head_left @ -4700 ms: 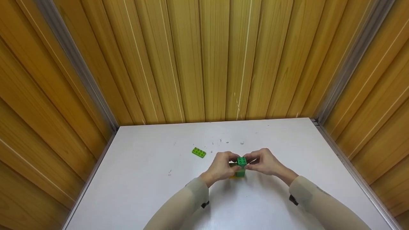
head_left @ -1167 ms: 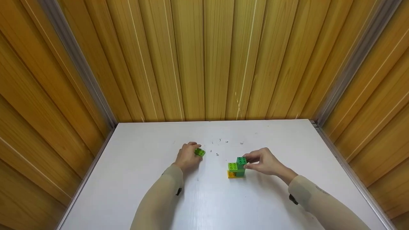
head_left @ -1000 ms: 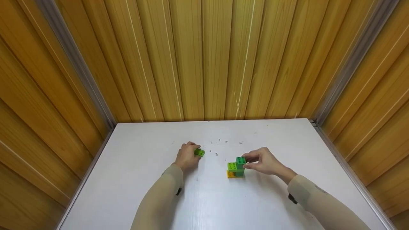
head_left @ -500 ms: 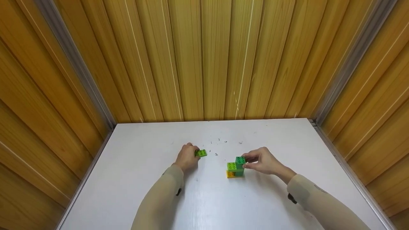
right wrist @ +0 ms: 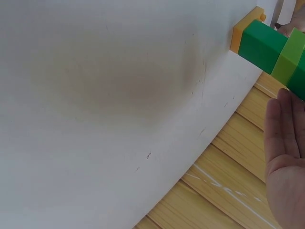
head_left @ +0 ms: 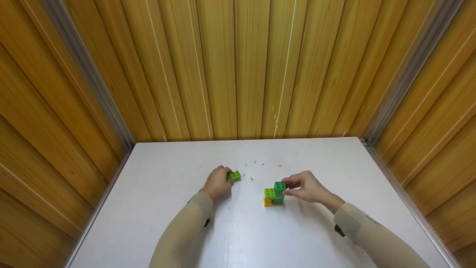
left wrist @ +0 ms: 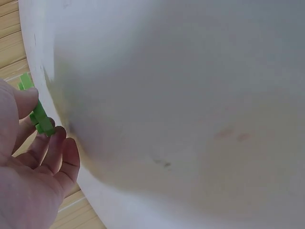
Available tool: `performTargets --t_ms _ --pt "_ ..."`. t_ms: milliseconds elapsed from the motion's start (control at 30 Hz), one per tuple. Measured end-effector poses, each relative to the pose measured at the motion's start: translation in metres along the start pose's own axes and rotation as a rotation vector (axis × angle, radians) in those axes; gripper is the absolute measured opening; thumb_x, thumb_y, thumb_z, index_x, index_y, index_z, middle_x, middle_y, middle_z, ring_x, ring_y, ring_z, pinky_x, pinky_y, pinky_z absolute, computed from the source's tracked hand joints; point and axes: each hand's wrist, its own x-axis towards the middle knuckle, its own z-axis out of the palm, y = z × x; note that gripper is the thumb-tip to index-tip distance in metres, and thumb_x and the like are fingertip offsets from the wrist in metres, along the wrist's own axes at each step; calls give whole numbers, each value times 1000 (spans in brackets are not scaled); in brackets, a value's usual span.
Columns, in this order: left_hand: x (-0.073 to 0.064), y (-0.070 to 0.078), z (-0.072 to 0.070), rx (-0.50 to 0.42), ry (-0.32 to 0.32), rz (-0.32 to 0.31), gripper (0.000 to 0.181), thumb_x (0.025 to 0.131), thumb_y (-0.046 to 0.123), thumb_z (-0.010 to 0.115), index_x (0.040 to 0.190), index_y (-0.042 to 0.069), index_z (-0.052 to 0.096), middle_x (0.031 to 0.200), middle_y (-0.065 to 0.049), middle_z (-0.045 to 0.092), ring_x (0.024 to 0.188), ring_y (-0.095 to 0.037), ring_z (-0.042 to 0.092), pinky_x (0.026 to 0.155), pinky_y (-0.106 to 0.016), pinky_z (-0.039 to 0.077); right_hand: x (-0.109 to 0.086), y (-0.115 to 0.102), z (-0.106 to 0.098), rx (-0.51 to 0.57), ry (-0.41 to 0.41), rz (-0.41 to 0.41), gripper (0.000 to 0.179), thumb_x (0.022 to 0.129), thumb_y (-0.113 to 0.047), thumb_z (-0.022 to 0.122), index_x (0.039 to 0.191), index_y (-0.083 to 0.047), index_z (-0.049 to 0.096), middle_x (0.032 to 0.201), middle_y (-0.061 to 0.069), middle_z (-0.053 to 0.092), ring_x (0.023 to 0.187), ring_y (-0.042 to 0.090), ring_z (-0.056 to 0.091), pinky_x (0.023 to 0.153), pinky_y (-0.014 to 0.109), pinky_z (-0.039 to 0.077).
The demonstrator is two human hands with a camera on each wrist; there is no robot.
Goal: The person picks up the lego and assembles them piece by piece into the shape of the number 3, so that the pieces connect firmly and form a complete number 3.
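Note:
My left hand (head_left: 217, 183) pinches a flat lime-green toy brick (head_left: 235, 175) left of the stack; in the left wrist view this brick (left wrist: 42, 117) sits between thumb and fingers, held off the white surface. My right hand (head_left: 307, 188) holds the dark green top brick (head_left: 280, 185) of a small stack from its right side. Under that brick is a lime-green plate (head_left: 269, 193), whose left half juts out. A lower dark green brick (right wrist: 262, 45) supports it on a yellow-orange base plate (right wrist: 244, 28), seen in the right wrist view.
The white table (head_left: 238, 238) bears small dark marks (head_left: 255, 162) behind the hands. Yellow wood-look panels (head_left: 249, 74) with grey metal posts (head_left: 111, 104) at the corners enclose its back and sides.
My left hand has left the stack, moved left and taken the lime-green brick from the table, turning it in the fingers. My right hand has stayed at the stack.

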Motion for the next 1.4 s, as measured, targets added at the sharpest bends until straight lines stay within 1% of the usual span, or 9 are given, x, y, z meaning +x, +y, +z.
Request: performTargets --t_ms 233,400,500,600,800,1033,1200,1300,1400 --pt "-4 3 -5 0 27 14 35 104 10 70 138 0 74 128 -13 72 122 -30 69 116 -50 58 -1 3 3 9 17 8 34 96 -14 89 128 -1 83 122 16 86 102 17 80 93 26 67" --pt "-8 8 -9 -37 40 18 36 106 11 69 140 1 74 129 -13 71 122 -29 68 115 -49 58 0 3 4 7 15 4 34 97 -13 88 129 -1 83 123 16 85 104 21 80 94 29 68" --pt "-9 12 -11 -66 54 48 35 107 11 69 141 1 74 129 -13 72 122 -29 69 114 -48 59 0 2 4 9 8 6 35 97 -12 88 129 -1 82 124 17 85 106 23 81 95 34 69" --pt "-11 15 -13 -69 66 90 35 107 13 72 139 0 74 127 -15 72 119 -29 69 112 -49 59 1 0 4 16 1 3 34 97 -11 87 129 -1 82 125 18 85 108 25 81 96 38 69" --pt "-16 24 -18 -91 89 162 33 106 16 75 135 0 76 122 -15 73 112 -28 69 107 -50 60 2 0 5 36 -8 -34 31 97 -9 85 127 -1 83 122 18 85 107 25 81 96 37 69" --pt "-22 38 -24 -156 86 196 33 108 19 74 137 3 76 125 -13 73 114 -30 70 106 -51 60 1 0 3 0 -15 -1 35 97 -14 86 130 -3 82 124 14 85 109 26 81 98 43 69" --pt "-27 47 -28 -151 93 241 33 108 20 74 137 4 76 126 -13 74 112 -30 70 104 -51 59 1 -2 2 -29 -15 7 36 98 -17 85 132 -5 82 124 10 85 108 21 80 99 43 69" --pt "-30 53 -29 -145 96 266 33 107 19 75 136 4 77 126 -13 74 111 -28 70 103 -50 59 1 -2 2 -35 -11 2 36 97 -17 85 132 -5 82 124 10 85 107 18 79 98 40 69" --pt "-33 58 -31 -146 88 285 33 107 20 75 136 5 77 125 -12 74 111 -25 70 102 -48 60 1 -1 3 -40 -2 -8 36 97 -17 86 131 -5 82 123 10 86 105 16 79 97 41 69"
